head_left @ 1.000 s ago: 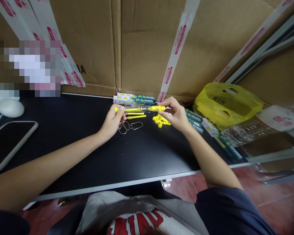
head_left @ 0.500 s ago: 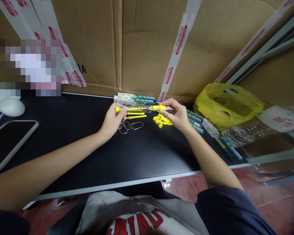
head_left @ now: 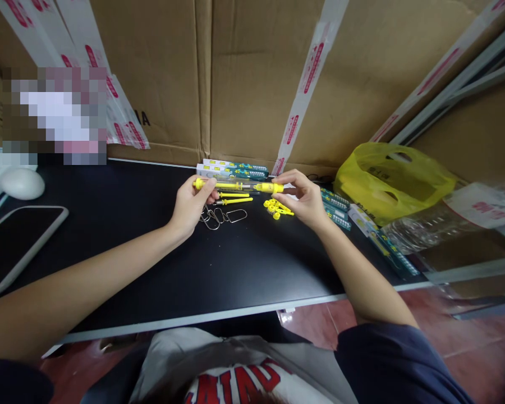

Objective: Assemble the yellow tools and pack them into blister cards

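Observation:
Level above the table, a yellow pen-shaped tool with a clear barrel [head_left: 244,186] spans both my hands. My left hand [head_left: 189,205] is closed on its left end, thumb laid along the yellow rod. At the other end, the fingers of my right hand [head_left: 302,197] pinch the thick yellow collar. Below the tool lie thin yellow rods [head_left: 237,200] and bent metal wire loops [head_left: 223,215], close to my left hand. A small pile of yellow plastic parts [head_left: 278,208] rests beside my right hand. The tool's far right tip is hidden by my fingers.
Printed narrow packs [head_left: 233,168] lie against the cardboard [head_left: 252,84] behind, with more packs [head_left: 382,241] at right. A yellow plastic bag [head_left: 387,191] and a clear bottle [head_left: 421,230] stand right. A phone [head_left: 21,247] and a white rounded object [head_left: 23,184] are left.
Both hands and the tool have shifted slightly left. A whitish tip that showed past the yellow collar is now out of sight at my right fingers.

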`<action>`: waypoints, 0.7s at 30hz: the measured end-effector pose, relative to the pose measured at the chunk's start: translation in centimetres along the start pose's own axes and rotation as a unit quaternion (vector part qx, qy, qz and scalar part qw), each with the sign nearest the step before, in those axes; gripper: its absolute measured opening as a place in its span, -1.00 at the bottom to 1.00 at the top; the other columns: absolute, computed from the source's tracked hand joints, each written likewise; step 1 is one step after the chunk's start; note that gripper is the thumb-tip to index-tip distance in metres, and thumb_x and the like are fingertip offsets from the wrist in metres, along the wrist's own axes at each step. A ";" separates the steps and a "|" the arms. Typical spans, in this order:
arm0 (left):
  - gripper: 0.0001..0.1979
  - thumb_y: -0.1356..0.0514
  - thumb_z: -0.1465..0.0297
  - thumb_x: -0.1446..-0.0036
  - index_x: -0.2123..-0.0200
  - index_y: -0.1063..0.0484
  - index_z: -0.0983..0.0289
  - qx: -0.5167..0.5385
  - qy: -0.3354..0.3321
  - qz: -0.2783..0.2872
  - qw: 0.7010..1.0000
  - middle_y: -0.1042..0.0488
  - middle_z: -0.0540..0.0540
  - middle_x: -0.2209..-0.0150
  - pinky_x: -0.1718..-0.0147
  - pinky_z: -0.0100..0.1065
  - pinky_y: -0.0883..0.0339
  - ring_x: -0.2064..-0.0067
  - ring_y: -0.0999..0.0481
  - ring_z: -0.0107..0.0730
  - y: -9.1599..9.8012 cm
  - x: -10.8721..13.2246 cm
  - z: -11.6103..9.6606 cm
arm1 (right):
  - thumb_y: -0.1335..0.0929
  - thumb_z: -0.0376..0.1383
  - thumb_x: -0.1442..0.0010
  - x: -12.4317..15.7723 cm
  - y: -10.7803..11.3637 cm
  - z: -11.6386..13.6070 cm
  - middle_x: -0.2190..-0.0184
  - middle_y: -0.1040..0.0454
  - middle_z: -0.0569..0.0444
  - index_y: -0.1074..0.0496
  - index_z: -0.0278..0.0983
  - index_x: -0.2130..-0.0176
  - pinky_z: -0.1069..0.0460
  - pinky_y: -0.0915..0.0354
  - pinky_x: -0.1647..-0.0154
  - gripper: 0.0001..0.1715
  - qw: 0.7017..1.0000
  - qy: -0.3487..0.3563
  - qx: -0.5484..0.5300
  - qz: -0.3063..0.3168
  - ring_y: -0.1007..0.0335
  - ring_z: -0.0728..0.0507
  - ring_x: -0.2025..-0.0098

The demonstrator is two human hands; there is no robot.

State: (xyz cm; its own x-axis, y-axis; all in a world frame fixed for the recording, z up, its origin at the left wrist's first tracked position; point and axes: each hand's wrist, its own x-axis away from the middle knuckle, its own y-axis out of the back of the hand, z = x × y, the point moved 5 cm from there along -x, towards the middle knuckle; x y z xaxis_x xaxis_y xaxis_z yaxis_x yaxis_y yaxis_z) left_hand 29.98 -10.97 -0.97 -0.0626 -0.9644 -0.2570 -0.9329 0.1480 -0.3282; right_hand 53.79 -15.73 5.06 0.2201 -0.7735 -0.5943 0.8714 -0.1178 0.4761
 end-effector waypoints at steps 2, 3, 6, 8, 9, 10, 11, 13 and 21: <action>-0.70 -0.35 0.20 0.01 0.40 -0.38 0.29 0.007 0.013 -0.001 1.000 -0.44 -0.01 0.55 0.52 -0.51 -0.26 0.53 -0.36 -0.58 -0.1 0.0 0.1 | -0.47 -0.16 -0.06 0.0 0.0 -0.2 0.19 -0.46 0.06 -0.47 -0.18 0.18 0.02 -0.47 0.21 -0.69 1.000 -0.015 0.001 -0.001 -0.42 -0.09 0.15; -0.69 -0.34 0.19 0.01 0.39 -0.38 0.29 0.011 0.019 0.000 1.000 -0.45 0.00 0.55 0.52 -0.51 -0.26 0.53 -0.36 -0.58 -0.2 0.1 0.1 | -0.47 -0.16 -0.07 0.0 0.0 -0.4 0.19 -0.47 0.06 -0.46 -0.19 0.17 0.03 -0.47 0.22 -0.68 1.000 -0.026 -0.001 -0.002 -0.43 -0.08 0.16; -0.68 -0.33 0.16 0.01 0.39 -0.37 0.28 0.027 0.033 0.001 0.999 -0.45 0.00 0.53 0.52 -0.52 -0.26 0.53 -0.36 -0.59 -0.2 0.1 0.3 | -0.46 -0.14 -0.07 0.0 -0.1 -0.9 0.18 -0.47 0.06 -0.43 -0.21 0.15 0.05 -0.46 0.26 -0.64 0.998 -0.059 -0.014 -0.002 -0.43 -0.06 0.20; -0.68 -0.33 0.15 0.00 0.42 -0.37 0.28 0.031 0.035 0.000 0.999 -0.45 0.01 0.52 0.52 -0.52 -0.26 0.52 -0.35 -0.60 -0.1 0.0 0.4 | -0.47 -0.14 -0.05 0.0 -0.1 -1.2 0.18 -0.46 0.06 -0.40 -0.22 0.16 0.06 -0.45 0.26 -0.62 0.997 -0.071 -0.025 -0.004 -0.44 -0.06 0.18; -0.68 -0.32 0.15 0.00 0.43 -0.37 0.28 0.029 0.034 0.000 0.999 -0.44 0.01 0.51 0.52 -0.52 -0.26 0.52 -0.35 -0.60 -0.1 0.0 0.5 | -0.47 -0.14 -0.04 0.0 -0.1 -1.2 0.17 -0.45 0.06 -0.39 -0.22 0.17 0.06 -0.46 0.25 -0.62 0.997 -0.073 -0.031 -0.007 -0.44 -0.06 0.17; -0.68 -0.32 0.15 0.00 0.45 -0.37 0.28 0.025 0.034 -0.001 0.999 -0.44 0.01 0.51 0.52 -0.52 -0.26 0.52 -0.35 -0.60 0.0 -0.1 0.5 | -0.48 -0.15 -0.03 0.0 -0.1 -1.3 0.17 -0.44 0.07 -0.37 -0.21 0.17 0.05 -0.46 0.23 -0.61 0.996 -0.074 -0.039 -0.010 -0.44 -0.07 0.15; -0.68 -0.32 0.15 -0.01 0.45 -0.37 0.28 0.020 0.034 0.000 0.999 -0.44 0.02 0.51 0.51 -0.52 -0.26 0.52 -0.35 -0.59 0.0 -0.1 0.5 | -0.49 -0.16 -0.02 0.0 -0.1 -1.3 0.18 -0.44 0.08 -0.36 -0.21 0.18 0.05 -0.46 0.22 -0.61 0.996 -0.074 -0.048 -0.011 -0.44 -0.07 0.15; -0.68 -0.32 0.14 -0.01 0.44 -0.38 0.27 0.014 0.033 0.001 0.999 -0.44 0.02 0.51 0.51 -0.51 -0.27 0.51 -0.35 -0.58 0.0 -0.1 0.6 | -0.50 -0.18 -0.01 0.0 -0.2 -1.3 0.22 -0.43 0.10 -0.36 -0.21 0.20 0.05 -0.47 0.20 -0.61 0.995 -0.074 -0.063 -0.012 -0.44 -0.05 0.17; -0.67 -0.28 0.12 -0.04 0.35 -0.37 0.26 -0.018 -0.015 0.023 0.999 -0.46 0.01 0.51 0.48 -0.48 -0.28 0.49 -0.40 -0.54 -0.2 0.0 0.2 | -0.53 -0.09 0.08 0.0 -0.3 -1.4 0.25 -0.49 0.07 -0.38 -0.24 0.26 0.03 -0.47 0.23 -0.53 0.991 -0.109 -0.074 -0.019 -0.47 -0.05 0.25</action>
State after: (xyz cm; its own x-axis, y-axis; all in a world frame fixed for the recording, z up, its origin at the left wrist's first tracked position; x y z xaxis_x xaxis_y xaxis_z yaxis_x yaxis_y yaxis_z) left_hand 30.23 -10.98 -1.10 -0.0950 -0.9496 -0.2988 -0.9416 0.1831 -0.2825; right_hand 54.14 -14.86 4.00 0.0995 -0.8885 -0.4480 0.9357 -0.0695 0.3458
